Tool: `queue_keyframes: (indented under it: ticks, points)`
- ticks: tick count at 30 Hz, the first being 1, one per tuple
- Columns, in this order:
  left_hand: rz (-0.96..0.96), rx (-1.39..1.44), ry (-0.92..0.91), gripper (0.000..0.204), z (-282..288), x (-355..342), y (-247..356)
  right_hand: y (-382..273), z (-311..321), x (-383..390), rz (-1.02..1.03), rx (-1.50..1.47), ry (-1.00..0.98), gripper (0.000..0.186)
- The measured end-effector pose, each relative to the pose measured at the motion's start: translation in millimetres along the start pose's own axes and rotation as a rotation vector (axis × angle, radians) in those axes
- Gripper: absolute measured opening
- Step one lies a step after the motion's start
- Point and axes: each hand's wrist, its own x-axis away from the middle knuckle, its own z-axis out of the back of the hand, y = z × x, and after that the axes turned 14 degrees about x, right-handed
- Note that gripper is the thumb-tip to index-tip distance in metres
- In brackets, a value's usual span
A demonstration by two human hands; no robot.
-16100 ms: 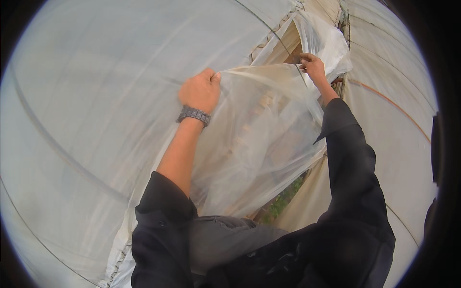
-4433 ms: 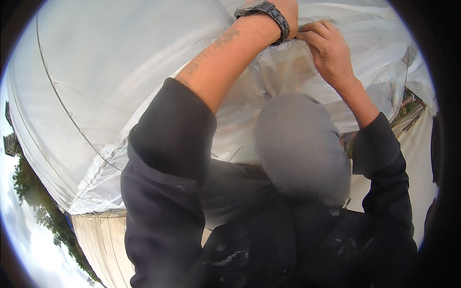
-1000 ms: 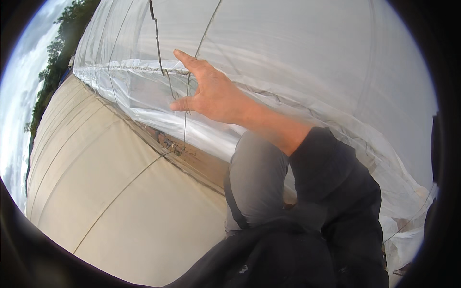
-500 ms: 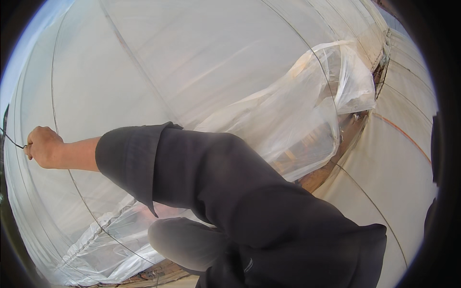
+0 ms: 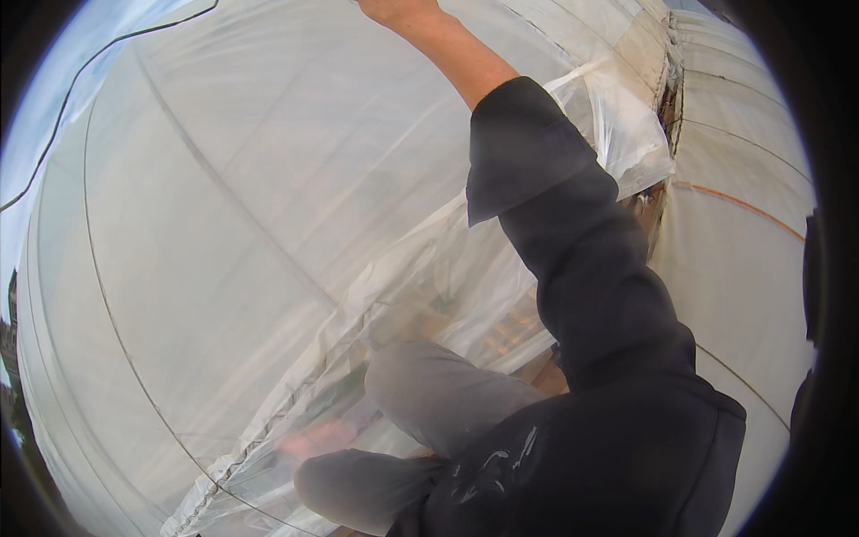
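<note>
My right hand [image 5: 394, 9] is at the top edge, its arm raised in a dark sleeve [image 5: 599, 242] with a turned-back cuff. The knuckles look curled, but the edge cuts off most of the fingers. A thin black cord [image 5: 134, 34] arcs from the left rim up and out of view on the hand's side; where hand and cord meet is hidden. Below the arm spreads a large sheet of translucent whitish plastic film [image 5: 224, 224], stretched over a rounded frame. My left hand is not in view.
My grey-trousered knees [image 5: 429, 385] are bent against the film's gathered lower edge [image 5: 295, 385]. Loose film [image 5: 631, 143] bunches at upper right, beside a gap before a second covered surface [image 5: 743, 259]. An orange line [image 5: 743, 201] and thin cords cross the covers.
My right hand has swung from the far left up to the top edge, and the black cord has risen with it. The view has shifted, and both knees now show.
</note>
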Motion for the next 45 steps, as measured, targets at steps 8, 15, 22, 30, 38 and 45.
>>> queue_keyframes:
  ticks: [8, 15, 22, 30, 38, 45]
  points:
    - [1.011, 0.902, -0.260, 0.045, -287.4, 190.0, -199.4, 295.7, 16.0, 50.3, -0.287, 0.534, 0.224, 0.054]
    - [1.288, 0.994, -0.027, 0.051, -470.6, 274.2, -260.4, 362.0, -19.9, 161.2, -1.230, -0.218, 0.202, 0.044]
    - [1.529, 0.841, -0.127, 0.045, -512.5, 297.5, -289.4, 333.8, -80.7, 262.1, -1.004, 0.227, 0.155, 0.040]
    - [1.727, 0.612, -0.566, 0.050, -529.0, 321.6, -292.9, 308.4, -66.8, 263.4, -1.166, -0.697, 0.133, 0.033]
    - [1.254, 0.467, -1.132, 0.039, -446.3, 286.8, -261.7, 396.0, -55.5, 257.5, -1.132, -0.429, 0.237, 0.022]
    - [0.559, 0.035, -0.673, 0.029, -367.0, 239.0, -283.6, 420.4, -68.0, 270.6, -1.148, -0.306, 0.205, 0.022]
